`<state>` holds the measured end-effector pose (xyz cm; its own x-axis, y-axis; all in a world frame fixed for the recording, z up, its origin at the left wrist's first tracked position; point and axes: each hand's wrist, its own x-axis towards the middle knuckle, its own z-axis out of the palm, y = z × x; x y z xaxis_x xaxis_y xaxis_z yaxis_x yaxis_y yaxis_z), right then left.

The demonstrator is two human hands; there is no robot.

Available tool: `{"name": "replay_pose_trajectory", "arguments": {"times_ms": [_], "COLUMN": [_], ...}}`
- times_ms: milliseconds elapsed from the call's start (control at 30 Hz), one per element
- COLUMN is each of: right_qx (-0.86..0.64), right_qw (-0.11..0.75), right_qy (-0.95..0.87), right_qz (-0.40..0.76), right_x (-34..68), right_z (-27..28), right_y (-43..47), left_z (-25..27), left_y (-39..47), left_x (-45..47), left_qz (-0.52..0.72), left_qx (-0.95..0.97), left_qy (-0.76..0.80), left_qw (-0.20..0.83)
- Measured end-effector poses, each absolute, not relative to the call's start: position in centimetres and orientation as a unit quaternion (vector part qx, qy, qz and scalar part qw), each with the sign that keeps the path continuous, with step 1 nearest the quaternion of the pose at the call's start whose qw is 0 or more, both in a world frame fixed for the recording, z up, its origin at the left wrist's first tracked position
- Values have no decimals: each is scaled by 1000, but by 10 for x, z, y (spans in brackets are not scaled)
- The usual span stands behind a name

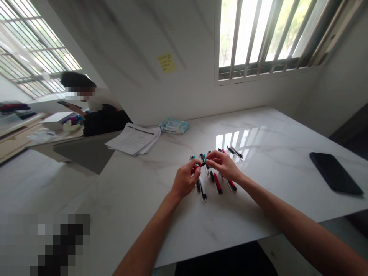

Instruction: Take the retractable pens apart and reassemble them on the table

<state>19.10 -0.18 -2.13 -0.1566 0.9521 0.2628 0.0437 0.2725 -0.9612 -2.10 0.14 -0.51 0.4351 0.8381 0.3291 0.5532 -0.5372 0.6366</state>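
Observation:
Over the pens on the marble-patterned table, my left hand (185,179) is closed in a pinch on a red-and-black pen (203,164). Its red part lies between the left fingers, and the black end points right. My right hand (225,165) meets that black end with thumb and forefinger pinched; its fingertips partly hide what they grip. Below the hands lie a white-and-black pen piece (203,189), a red-and-black pen piece (217,184) and a short black piece (212,176). Several other pens and thin parts lie behind and under my hands, partly covered.
A dark phone (336,173) lies on the table (287,134) at the right. Printed papers (133,138) and a wipes packet (174,126) lie at the back left. Slim black-and-silver pens (236,152) rest beyond my right hand. Another person (100,111) sits at the far left.

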Motion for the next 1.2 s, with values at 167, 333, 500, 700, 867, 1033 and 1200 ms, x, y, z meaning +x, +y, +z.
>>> {"name": "replay_pose_trajectory", "arguments": {"times_ms": [167, 333, 500, 700, 867, 1033, 1200], "right_qx": [-367, -397, -395, -439, -423, -414, -364], "right_qw": [535, 520, 526, 518, 510, 497, 494], "right_qy": [-575, -587, -603, -594, -608, -607, -614], "right_qz": [497, 477, 451, 431, 438, 461, 497], "right_x": [189, 190, 191, 190, 190, 191, 191], "right_z": [-23, -26, -23, -21, -17, -13, -11], "right_y": [-5, -8, -8, -5, -5, -6, -6], "left_z": [-4, -8, -9, -10, -11, -10, -9], "left_y": [-4, -6, -4, 0, 2, 3, 3], "left_x": [-20, -20, -20, -20, -20, -21, -21], "left_qz": [318, 297, 303, 316, 302, 296, 300], "left_qx": [814, 824, 824, 819, 823, 831, 830], "left_qy": [432, 430, 425, 438, 445, 431, 429], "left_qw": [223, 218, 217, 194, 181, 187, 192]}}
